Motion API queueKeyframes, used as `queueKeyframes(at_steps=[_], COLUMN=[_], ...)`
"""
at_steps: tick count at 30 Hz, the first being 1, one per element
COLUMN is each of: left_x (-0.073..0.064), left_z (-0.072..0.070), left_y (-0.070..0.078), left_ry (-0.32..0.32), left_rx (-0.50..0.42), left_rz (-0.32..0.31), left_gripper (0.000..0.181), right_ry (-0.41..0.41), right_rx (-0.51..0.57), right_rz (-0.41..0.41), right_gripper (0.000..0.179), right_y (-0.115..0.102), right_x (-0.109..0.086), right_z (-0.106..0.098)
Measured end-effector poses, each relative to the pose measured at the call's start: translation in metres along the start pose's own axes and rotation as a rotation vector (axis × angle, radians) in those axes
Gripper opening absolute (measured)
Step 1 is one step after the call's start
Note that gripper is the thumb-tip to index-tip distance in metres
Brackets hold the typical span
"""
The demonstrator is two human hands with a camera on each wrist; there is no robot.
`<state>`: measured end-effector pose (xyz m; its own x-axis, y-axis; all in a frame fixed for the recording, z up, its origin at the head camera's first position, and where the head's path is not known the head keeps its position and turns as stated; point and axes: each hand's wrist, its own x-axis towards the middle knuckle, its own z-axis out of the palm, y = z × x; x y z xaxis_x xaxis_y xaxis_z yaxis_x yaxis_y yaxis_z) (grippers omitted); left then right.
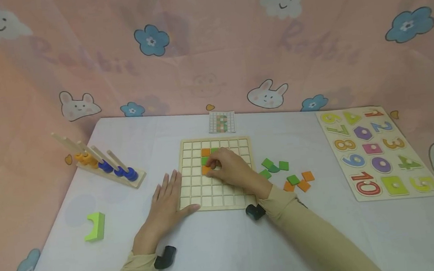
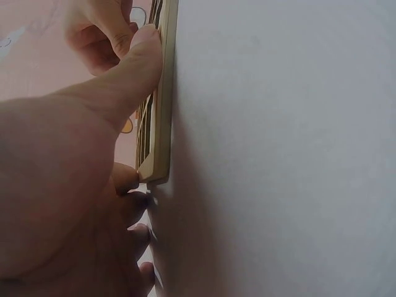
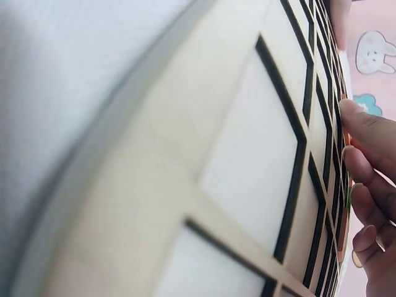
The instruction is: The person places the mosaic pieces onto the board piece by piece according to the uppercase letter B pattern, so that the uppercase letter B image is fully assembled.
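Observation:
A wooden grid board (image 1: 202, 203) lies in the middle of the table. My left hand (image 1: 167, 205) is spread flat at its left edge, with the thumb (image 2: 145, 52) on the near rim. Over the grid, my right hand (image 1: 228, 167) has thumb and fingers curled together, and they pinch an orange square tile (image 1: 205, 170) low at a cell. Just beyond it a green tile (image 1: 205, 160) and another orange tile (image 1: 205, 152) sit in the same column. A further green tile (image 1: 214, 150) shows beside them, partly covered by the right hand.
Loose green tiles (image 1: 284, 165) and orange tiles (image 1: 304, 185) lie right of the board. A pattern card (image 1: 222, 122) is behind it. A bead stacker (image 1: 127, 179) and a green block (image 1: 98, 226) stand left; a number puzzle board (image 1: 381, 154) lies at right.

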<state>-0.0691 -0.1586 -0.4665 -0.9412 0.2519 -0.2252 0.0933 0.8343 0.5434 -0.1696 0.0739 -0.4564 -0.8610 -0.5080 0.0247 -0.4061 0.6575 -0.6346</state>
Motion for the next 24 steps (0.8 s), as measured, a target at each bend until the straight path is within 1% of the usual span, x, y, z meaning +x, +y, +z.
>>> queueKeyframes(at_steps=[6,10,13,17,20,24], left_x=[0.000,0.000,-0.001,-0.001,-0.001,-0.001], left_z=[0.000,0.000,0.001,0.002,0.002,0.001], left_y=[0.001,0.001,0.001,0.001,0.002,0.002], left_ry=[0.006,0.009,0.013,0.015,0.016,0.017], left_rx=[-0.010,-0.019,-0.023,-0.023,-0.023,-0.020], left_rz=[-0.002,-0.004,-0.006,-0.009,-0.008,-0.003], left_gripper=[0.109,0.109,0.109,0.109,0.109,0.109], right_ry=[0.003,0.004,0.016,0.044,0.058,0.050], right_rx=[-0.007,0.005,0.014,-0.008,-0.016,0.022], right_rz=[0.022,0.030,0.030,0.034,0.064,0.126], right_gripper=[0.019,0.020,0.020,0.022,0.025,0.030], right_y=[0.001,0.005,0.011,0.026,0.037,0.052], right_x=[-0.001,-0.005,-0.011,-0.022,-0.033,-0.049], right_z=[0.002,-0.002,-0.010,-0.024,-0.036,-0.053])
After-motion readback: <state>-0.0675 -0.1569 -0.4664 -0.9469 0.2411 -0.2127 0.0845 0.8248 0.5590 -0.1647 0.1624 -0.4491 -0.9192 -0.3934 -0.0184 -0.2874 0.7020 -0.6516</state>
